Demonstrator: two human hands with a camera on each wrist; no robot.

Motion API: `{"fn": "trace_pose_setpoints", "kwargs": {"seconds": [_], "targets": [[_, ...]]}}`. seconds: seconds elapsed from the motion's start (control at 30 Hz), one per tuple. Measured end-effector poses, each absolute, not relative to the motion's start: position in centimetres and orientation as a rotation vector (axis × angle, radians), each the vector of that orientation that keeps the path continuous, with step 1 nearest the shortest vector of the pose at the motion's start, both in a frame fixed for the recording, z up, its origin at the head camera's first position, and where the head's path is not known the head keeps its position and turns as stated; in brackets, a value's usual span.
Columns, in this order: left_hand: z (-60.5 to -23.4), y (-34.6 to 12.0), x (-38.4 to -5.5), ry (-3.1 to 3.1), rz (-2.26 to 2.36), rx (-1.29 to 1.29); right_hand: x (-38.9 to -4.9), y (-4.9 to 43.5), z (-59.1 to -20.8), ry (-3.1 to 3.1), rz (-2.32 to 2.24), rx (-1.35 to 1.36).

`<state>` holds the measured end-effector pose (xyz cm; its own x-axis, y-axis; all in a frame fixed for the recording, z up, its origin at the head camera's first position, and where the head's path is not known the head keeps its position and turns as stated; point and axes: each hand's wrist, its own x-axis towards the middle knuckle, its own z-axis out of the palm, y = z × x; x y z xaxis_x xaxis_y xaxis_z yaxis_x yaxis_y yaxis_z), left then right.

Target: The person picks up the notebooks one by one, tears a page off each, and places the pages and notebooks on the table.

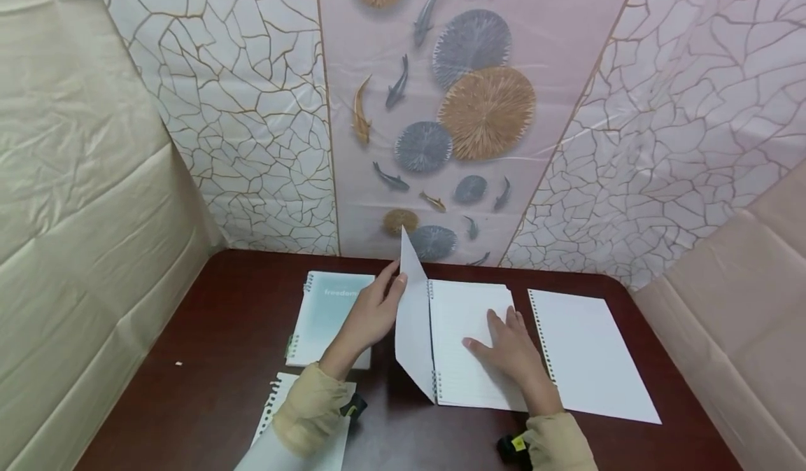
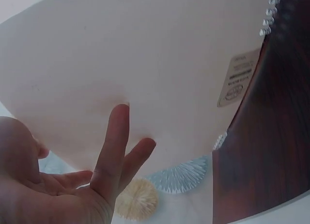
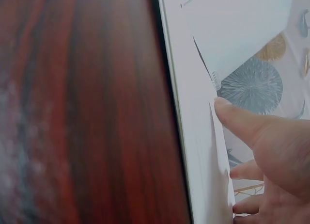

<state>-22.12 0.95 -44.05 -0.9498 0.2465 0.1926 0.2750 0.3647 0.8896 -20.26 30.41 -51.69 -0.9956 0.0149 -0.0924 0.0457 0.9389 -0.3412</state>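
A ring-bound notebook lies open on the table, its lined page facing up. My left hand pinches the raised notebook cover near its far outer edge, so the cover stands almost upright from the rings. In the left wrist view, fingertips press the cover's outer face, which bears a small printed label near the spine; the thumb is partly hidden at the edge. My right hand rests on the lined page with fingers spread. In the right wrist view its thumb touches the paper.
A pale blue ring notebook marked "freedom" lies closed at the left. Nearer, a loose sheet with torn holes sits partly under my left forearm. Another punched sheet lies at the right. Patterned cloth hangs behind the dark table.
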Motion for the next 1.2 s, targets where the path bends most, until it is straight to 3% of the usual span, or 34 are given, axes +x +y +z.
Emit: {"fn": "trace_pose_setpoints", "kwargs": {"seconds": [0.9, 1.2], "targets": [[-44.0, 3.7, -20.3, -2.582, -1.653, -0.743, -20.4, 30.9, -49.6, 2.974, -0.879, 0.134], [-44.4, 4.5, -19.8, -2.560, -1.627, -0.774, -20.1, 29.5, -47.5, 2.762, -1.306, 0.064]]}}
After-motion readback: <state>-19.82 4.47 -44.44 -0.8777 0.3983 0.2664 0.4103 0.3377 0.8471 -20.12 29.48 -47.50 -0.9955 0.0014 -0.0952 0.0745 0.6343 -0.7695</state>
